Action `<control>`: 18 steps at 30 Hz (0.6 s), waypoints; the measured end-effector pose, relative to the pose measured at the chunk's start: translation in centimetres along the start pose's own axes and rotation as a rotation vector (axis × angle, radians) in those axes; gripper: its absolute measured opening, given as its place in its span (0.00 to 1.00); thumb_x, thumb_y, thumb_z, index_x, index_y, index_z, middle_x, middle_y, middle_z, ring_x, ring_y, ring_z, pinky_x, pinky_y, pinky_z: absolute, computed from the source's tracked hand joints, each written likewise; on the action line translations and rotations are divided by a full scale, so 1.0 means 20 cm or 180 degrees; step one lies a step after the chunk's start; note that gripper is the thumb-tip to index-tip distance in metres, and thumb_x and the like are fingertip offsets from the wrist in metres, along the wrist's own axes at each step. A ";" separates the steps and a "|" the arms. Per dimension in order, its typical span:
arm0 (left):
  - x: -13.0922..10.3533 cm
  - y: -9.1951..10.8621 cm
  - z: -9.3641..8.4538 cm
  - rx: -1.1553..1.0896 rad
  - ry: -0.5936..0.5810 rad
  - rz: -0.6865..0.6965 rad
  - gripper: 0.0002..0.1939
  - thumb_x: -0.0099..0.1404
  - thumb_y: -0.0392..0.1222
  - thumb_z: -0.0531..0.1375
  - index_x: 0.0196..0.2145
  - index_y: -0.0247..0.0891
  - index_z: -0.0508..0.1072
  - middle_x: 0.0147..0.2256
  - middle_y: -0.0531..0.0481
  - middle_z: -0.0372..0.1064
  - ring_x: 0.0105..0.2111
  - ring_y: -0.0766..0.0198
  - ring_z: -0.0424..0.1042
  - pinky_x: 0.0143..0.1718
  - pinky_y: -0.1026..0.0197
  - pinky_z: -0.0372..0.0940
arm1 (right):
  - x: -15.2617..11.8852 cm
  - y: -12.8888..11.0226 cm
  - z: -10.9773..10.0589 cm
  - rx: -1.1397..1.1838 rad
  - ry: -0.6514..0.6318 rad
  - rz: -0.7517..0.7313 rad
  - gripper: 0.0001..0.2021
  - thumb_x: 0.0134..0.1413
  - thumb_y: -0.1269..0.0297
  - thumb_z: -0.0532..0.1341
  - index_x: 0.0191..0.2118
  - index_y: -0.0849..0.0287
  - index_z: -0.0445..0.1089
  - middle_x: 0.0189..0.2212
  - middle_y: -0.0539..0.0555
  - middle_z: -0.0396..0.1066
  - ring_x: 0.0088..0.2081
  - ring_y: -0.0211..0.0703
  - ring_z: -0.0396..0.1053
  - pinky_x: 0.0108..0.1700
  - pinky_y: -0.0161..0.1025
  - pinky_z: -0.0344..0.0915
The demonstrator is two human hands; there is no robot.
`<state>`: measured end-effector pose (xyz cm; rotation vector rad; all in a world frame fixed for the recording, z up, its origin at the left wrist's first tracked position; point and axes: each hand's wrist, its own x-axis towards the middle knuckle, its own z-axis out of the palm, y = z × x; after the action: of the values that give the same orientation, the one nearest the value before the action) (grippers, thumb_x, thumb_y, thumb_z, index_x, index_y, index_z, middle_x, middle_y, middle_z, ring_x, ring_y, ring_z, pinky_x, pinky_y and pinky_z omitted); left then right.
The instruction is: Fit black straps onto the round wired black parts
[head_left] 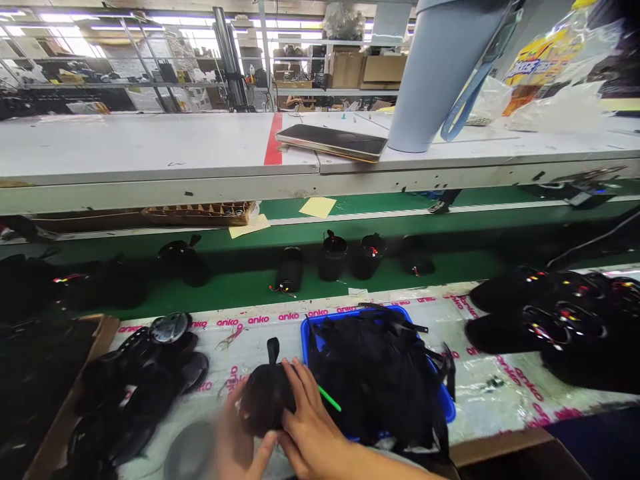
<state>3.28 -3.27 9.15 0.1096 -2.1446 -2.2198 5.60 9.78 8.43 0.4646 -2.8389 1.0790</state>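
Between my two hands is a black round housing (265,399) with a small strap loop (273,350) standing up from its top. My left hand (234,433), smeared by motion, is wrapped round its left side. On the right, my right hand (310,420) presses its fingers over the edge, thumb toward me. A thin bright green stick (330,399) shows beyond the right fingers; whether the hand holds it I cannot tell. Close by on the right, a blue tray (305,333) is heaped with black straps (373,373). A blurred grey round object (193,450) lies below the left hand.
Black round parts (145,393) are piled at left beside a cardboard box (103,337). Several black cylinders with wires (560,320) lie at right. More cylinders (333,257) sit on the green conveyor belt (240,287). Above it, a shelf (175,150) carries a phone (333,140) and a tumbler (430,73).
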 end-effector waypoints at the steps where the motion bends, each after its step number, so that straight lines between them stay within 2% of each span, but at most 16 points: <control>1: -0.01 0.01 0.02 0.0005 -0.0010 0.0024 0.35 0.49 0.47 0.68 0.54 0.45 0.64 0.57 0.46 0.61 0.54 0.59 0.65 0.52 0.65 0.63 | 0.00 0.01 0.00 0.0050 0.0016 0.0004 0.38 0.32 0.89 0.70 0.54 0.61 0.65 0.62 0.56 0.12 0.60 0.71 0.23 0.61 0.64 0.37; 3: -0.02 -0.01 0.02 0.0117 -0.0022 0.0087 0.38 0.48 0.44 0.69 0.56 0.45 0.61 0.58 0.46 0.59 0.58 0.60 0.61 0.56 0.65 0.59 | -0.01 0.03 0.01 0.0180 0.0096 0.0035 0.44 0.32 0.90 0.71 0.58 0.57 0.61 0.62 0.54 0.12 0.60 0.70 0.24 0.61 0.64 0.39; 6: 0.01 -0.12 -0.04 0.0455 -0.0107 0.0169 0.42 0.47 0.43 0.70 0.58 0.46 0.59 0.61 0.42 0.55 0.62 0.51 0.54 0.62 0.47 0.51 | -0.03 0.05 0.04 0.0469 0.0496 0.0180 0.47 0.34 0.89 0.70 0.62 0.62 0.52 0.63 0.61 0.19 0.61 0.67 0.27 0.62 0.59 0.45; 8: 0.03 -0.18 -0.07 0.0676 -0.0208 0.0230 0.42 0.47 0.42 0.70 0.58 0.45 0.58 0.61 0.39 0.54 0.62 0.47 0.55 0.61 0.39 0.48 | -0.04 0.07 0.06 0.0640 0.0747 0.0271 0.46 0.35 0.89 0.70 0.60 0.66 0.49 0.62 0.67 0.26 0.61 0.64 0.31 0.62 0.57 0.47; 11: 0.06 -0.20 -0.08 0.0775 -0.0267 0.0235 0.45 0.48 0.44 0.69 0.60 0.43 0.55 0.62 0.38 0.53 0.60 0.49 0.58 0.59 0.44 0.55 | -0.04 0.08 0.07 0.0692 0.0821 0.0189 0.46 0.35 0.90 0.72 0.59 0.67 0.50 0.62 0.69 0.32 0.61 0.64 0.34 0.62 0.56 0.49; 15: 0.05 -0.13 -0.06 0.0700 -0.0478 0.0257 0.47 0.50 0.44 0.69 0.63 0.46 0.51 0.61 0.41 0.55 0.61 0.54 0.56 0.61 0.50 0.53 | -0.03 0.07 0.07 0.0551 0.0646 0.0099 0.45 0.33 0.91 0.75 0.59 0.67 0.57 0.62 0.65 0.20 0.61 0.68 0.28 0.62 0.60 0.44; 18: 0.03 -0.09 -0.05 0.0561 -0.0458 0.0142 0.46 0.50 0.46 0.68 0.63 0.47 0.52 0.61 0.42 0.56 0.61 0.54 0.57 0.62 0.51 0.52 | -0.02 0.05 0.06 0.0637 0.0526 0.0165 0.37 0.34 0.91 0.76 0.51 0.63 0.66 0.62 0.57 0.15 0.60 0.71 0.24 0.61 0.64 0.43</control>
<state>2.79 -4.27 7.36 -0.0931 -2.3889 -2.0704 5.68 9.86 6.82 0.2994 -2.6266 1.3511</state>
